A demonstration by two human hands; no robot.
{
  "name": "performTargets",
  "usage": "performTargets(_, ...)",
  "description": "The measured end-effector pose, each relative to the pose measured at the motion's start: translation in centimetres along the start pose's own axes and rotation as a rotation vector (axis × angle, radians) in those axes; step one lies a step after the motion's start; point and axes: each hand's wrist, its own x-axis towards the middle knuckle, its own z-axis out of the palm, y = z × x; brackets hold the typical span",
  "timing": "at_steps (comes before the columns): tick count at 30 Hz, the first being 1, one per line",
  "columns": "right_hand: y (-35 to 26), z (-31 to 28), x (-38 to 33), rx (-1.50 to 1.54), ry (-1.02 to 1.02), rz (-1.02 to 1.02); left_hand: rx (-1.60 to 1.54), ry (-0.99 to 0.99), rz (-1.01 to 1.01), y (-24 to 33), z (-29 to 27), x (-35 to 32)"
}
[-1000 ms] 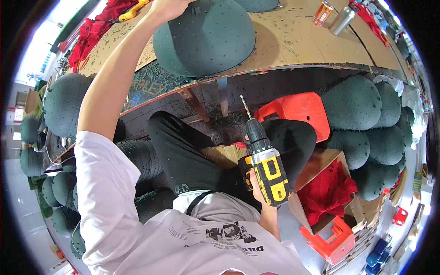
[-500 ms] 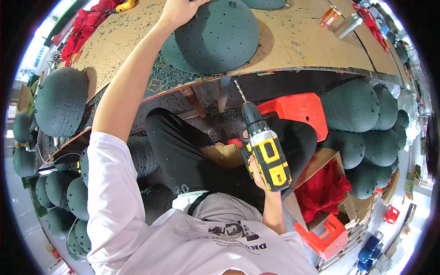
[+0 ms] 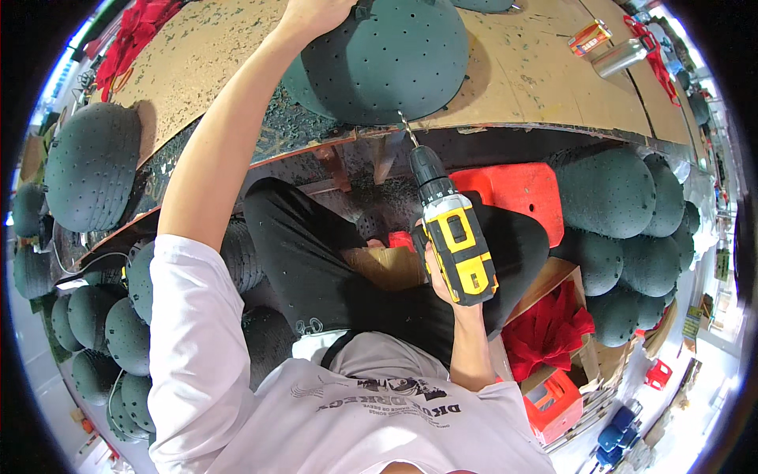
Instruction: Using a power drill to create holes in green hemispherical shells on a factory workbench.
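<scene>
My right hand [image 3: 442,276] is wrapped around the grip of a yellow and black cordless drill [image 3: 454,229]. The drill's bit [image 3: 408,129] points up and away from me, its tip at the near lower edge of a dark green, hole-dotted dome [image 3: 387,59]; whether it touches I cannot tell. The dome sits at the table's near edge. At the top of the view my left hand [image 3: 320,13] is closed against the dome's far left side, its fingers partly cut off by the frame.
Dark shavings litter the cardboard-covered table [image 3: 529,87]. A can [image 3: 589,38] and a metal bottle [image 3: 620,58] lie at the far right. Domes are stacked left [image 3: 93,167] and right [image 3: 608,193]. A red stool [image 3: 513,193] stands beside my knee, near a box of red cloth [image 3: 549,328].
My right hand has moved the drill slightly up and left, bringing the bit to the dome's near edge. The view has shifted a little; my left hand stays at the dome.
</scene>
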Motion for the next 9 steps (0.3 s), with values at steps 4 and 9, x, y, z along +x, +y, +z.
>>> performTargets(4,-0.49,-0.22,0.2,-0.036,0.041,-0.066,0.006,0.004,-0.012,-0.24,0.08,0.09)
performTargets(9,0.13,0.11,0.04,-0.063,0.011,0.015,0.008,0.014,-0.017,-0.29,0.31,0.14)
